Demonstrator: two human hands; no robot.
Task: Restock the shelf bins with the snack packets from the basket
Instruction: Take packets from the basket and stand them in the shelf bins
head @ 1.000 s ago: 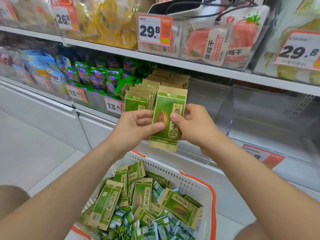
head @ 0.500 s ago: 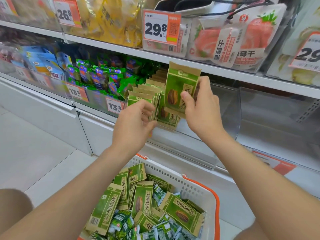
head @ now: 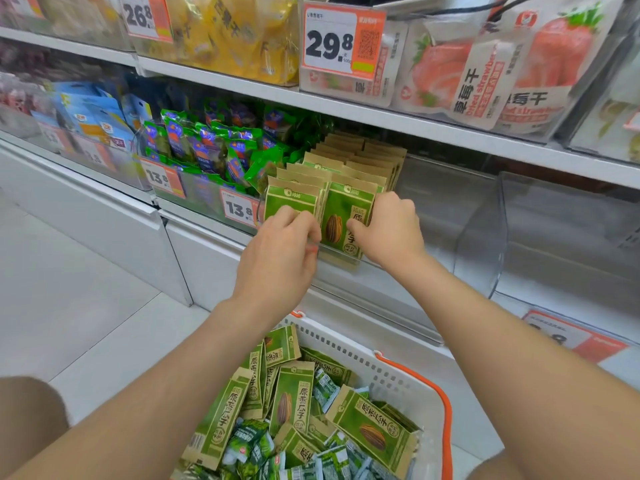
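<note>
Two hands are up at the clear shelf bin [head: 433, 216] in the head view, so I take that bin as my landmark. My right hand [head: 391, 230] is curled shut on the front sunflower seed packet [head: 341, 220], thumb pressed on its green face, fingers wrapped round its right edge; the packet stands upright at the front of the right-hand row inside the bin, its lower end behind the bin's clear front lip. My left hand [head: 280, 251] sits just left of it, fingers bent and pinching at the front packet of the left row [head: 292, 199]; I cannot tell how firm that grip is. Behind both, more brown-topped packets [head: 360, 157] stand in two rows running to the back of the bin. The right part of the bin is bare clear plastic.

Below the bin, nearest me, the white basket [head: 398, 375] with its orange handle [head: 440, 396] holds a loose heap of the same green seed packets [head: 291, 396] mixed with small green sachets [head: 249, 441]. Left of the bin, a 13.8 price tag [head: 239, 209] fronts a bin of green-and-blue snack bags [head: 214, 147].
</note>
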